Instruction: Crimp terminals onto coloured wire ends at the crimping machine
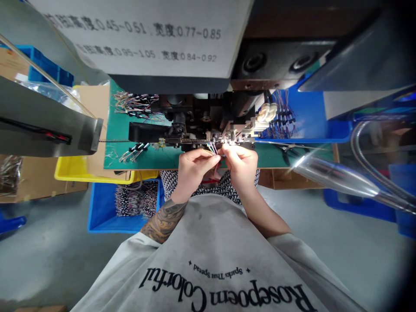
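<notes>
My left hand (194, 166) and my right hand (239, 162) meet at the front of a crimping machine (208, 119). Both pinch a small bundle of thin coloured wires (213, 148), whose ends fan out toward the machine's tooling. A strip of terminals (191, 140) runs along the machine just above my fingers. The wires trail down between my hands toward my lap.
The green mat (143, 158) holds finished wire bundles (134, 104) at the left. A blue bin (308, 117) with more wires stands at the right, another blue bin (107, 212) lies on the floor beside a yellow tray (69, 171). A flexible metal hose (360, 147) is at far right.
</notes>
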Action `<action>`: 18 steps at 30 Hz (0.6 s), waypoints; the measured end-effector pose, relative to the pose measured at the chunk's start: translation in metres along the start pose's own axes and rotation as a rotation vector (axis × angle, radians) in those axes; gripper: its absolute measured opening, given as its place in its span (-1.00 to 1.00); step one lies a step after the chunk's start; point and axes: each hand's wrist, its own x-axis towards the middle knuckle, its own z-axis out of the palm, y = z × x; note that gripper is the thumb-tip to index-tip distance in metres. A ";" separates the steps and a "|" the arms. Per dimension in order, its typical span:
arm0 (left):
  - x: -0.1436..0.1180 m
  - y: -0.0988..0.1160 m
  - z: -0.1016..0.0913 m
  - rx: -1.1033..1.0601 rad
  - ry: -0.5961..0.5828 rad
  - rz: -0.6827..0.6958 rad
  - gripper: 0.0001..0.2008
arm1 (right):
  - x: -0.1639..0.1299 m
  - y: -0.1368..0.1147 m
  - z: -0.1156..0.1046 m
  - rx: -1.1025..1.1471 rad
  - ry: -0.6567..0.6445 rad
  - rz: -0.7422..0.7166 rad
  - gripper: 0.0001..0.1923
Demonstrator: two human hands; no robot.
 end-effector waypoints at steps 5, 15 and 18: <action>0.002 -0.003 -0.001 0.010 -0.009 -0.032 -0.77 | 0.000 0.001 0.001 -0.011 -0.007 -0.013 -0.64; 0.000 0.004 -0.001 0.010 -0.056 -0.060 -0.87 | -0.006 -0.006 0.001 -0.094 -0.005 -0.075 -0.63; 0.001 0.003 0.000 -0.020 -0.057 -0.036 -0.85 | -0.002 -0.005 0.000 -0.063 -0.007 -0.080 -0.57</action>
